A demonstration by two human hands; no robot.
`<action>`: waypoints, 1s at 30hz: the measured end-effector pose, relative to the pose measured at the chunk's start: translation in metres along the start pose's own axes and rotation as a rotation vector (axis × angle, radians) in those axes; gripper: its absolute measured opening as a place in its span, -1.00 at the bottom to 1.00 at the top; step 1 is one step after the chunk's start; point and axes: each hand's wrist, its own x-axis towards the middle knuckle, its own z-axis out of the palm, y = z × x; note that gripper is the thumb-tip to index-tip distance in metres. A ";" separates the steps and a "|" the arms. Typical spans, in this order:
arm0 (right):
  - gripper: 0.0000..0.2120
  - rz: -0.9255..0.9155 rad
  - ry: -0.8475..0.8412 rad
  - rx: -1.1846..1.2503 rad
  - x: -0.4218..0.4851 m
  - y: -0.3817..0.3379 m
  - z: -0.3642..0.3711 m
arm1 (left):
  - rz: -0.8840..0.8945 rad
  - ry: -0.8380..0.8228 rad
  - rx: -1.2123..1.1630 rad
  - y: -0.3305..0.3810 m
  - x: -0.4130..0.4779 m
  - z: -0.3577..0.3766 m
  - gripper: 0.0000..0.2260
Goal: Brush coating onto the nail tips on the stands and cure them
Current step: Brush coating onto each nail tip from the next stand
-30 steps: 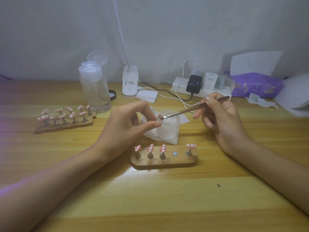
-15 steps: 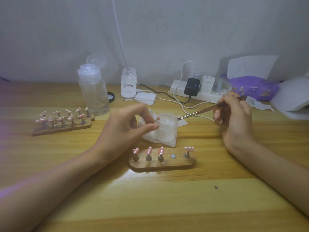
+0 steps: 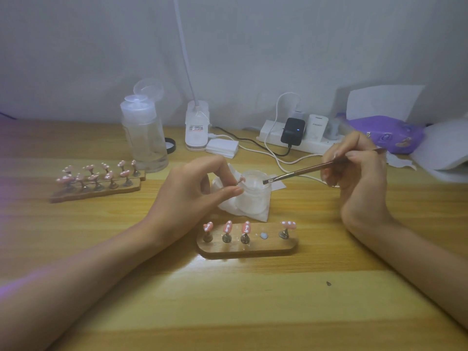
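Head view, single moment, desk [image 3: 228, 305] of pale wood.

- Left hand [image 3: 192, 188]: thumb and forefinger pinched on a small pink nail tip [image 3: 241, 179], apparently with its peg, though it was too small to be sure; held just beside the jar's near-left rim.
- Right hand [image 3: 354, 168]: fingers curled round a slim brush [image 3: 298, 171], gripped like a pen, bristle end lying at the mouth of the jar [image 3: 255, 196].
- Jar: frosted, open, standing on a crumpled tissue [image 3: 228, 207].
- Near stand [image 3: 253, 249]: wooden base in front of the jar, four pink tips on pegs, one bare seat [image 3: 264, 235] between the third and the last.
- Far stands [image 3: 96, 192]: two wooden bases at left, rows of tips, well apart from both hands.
- Also present: clear bottle [image 3: 144, 140], white lamp base [image 3: 197, 127], power strip [image 3: 316, 145].

Step in hand, as judged: loading the brush with coating from the jar, for the tip lifted off the near stand. The next move would call for a lightly loaded brush brought across to the pinched tip, a steady left hand, and a thin even stroke. The tip would then belong on the bare seat, with curing to come.
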 end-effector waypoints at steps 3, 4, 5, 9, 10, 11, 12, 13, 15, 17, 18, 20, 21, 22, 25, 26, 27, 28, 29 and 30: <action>-0.81 -0.006 0.051 -0.005 0.002 0.000 -0.003 | -0.010 0.004 -0.003 0.000 0.000 0.001 -0.85; -0.86 -0.006 0.063 -0.013 0.003 0.000 -0.004 | -0.014 0.005 -0.008 -0.001 0.000 0.001 -0.85; -0.89 -0.004 0.068 -0.018 0.003 0.001 -0.005 | -0.018 0.006 -0.014 -0.002 0.000 0.001 -0.85; -0.93 0.050 0.094 0.058 0.005 0.002 -0.007 | -0.057 0.023 -0.075 -0.005 0.000 0.001 -0.86; -0.93 0.069 0.104 0.083 0.005 0.002 -0.007 | -0.068 0.044 -0.112 -0.005 0.000 0.001 -0.86; -0.93 0.088 0.112 0.106 0.006 0.003 -0.007 | -0.074 0.072 -0.148 -0.004 0.000 0.000 -0.87; -0.92 0.112 0.120 0.130 0.006 0.004 -0.008 | -0.075 0.103 -0.178 -0.003 0.001 -0.001 -0.88; -0.89 0.142 0.127 0.158 0.006 0.005 -0.008 | -0.077 0.132 -0.199 -0.001 0.001 -0.002 -0.90; -0.79 0.209 0.149 0.208 0.006 0.007 -0.007 | -0.091 0.182 -0.217 0.004 0.001 -0.005 -0.92; -0.75 0.257 0.169 0.222 0.007 0.008 -0.006 | -0.084 0.199 -0.249 0.011 0.001 -0.007 -0.93; -0.74 0.270 0.173 0.221 0.008 0.008 -0.006 | -0.074 0.189 -0.284 0.016 0.001 -0.009 -0.93; -0.74 0.284 0.171 0.224 0.008 0.008 -0.005 | -0.065 0.115 -0.364 0.029 0.001 -0.011 -0.96; -0.74 0.288 0.171 0.228 0.008 0.008 -0.005 | -0.072 0.052 -0.380 0.036 0.001 -0.012 -0.97; -0.74 0.292 0.170 0.231 0.008 0.009 -0.005 | -0.079 -0.019 -0.363 0.043 0.001 -0.012 -0.96; -0.74 0.304 0.169 0.234 0.008 0.010 -0.004 | -0.070 -0.177 -0.192 0.058 -0.004 -0.008 -0.92; -0.74 0.308 0.168 0.236 0.008 0.010 -0.004 | -0.055 -0.207 -0.129 0.061 -0.006 -0.005 -0.90; -0.73 0.313 0.166 0.237 0.008 0.010 -0.003 | -0.035 -0.228 -0.067 0.063 -0.009 -0.003 -0.87; -0.73 0.319 0.164 0.237 0.008 0.010 -0.003 | -0.024 -0.242 -0.011 0.065 -0.011 0.000 -0.84; -0.72 0.325 0.163 0.238 0.009 0.010 -0.003 | -0.026 -0.252 0.030 0.065 -0.012 0.003 -0.83; -0.72 0.329 0.163 0.238 0.009 0.010 -0.002 | -0.035 -0.257 0.056 0.064 -0.013 0.005 -0.84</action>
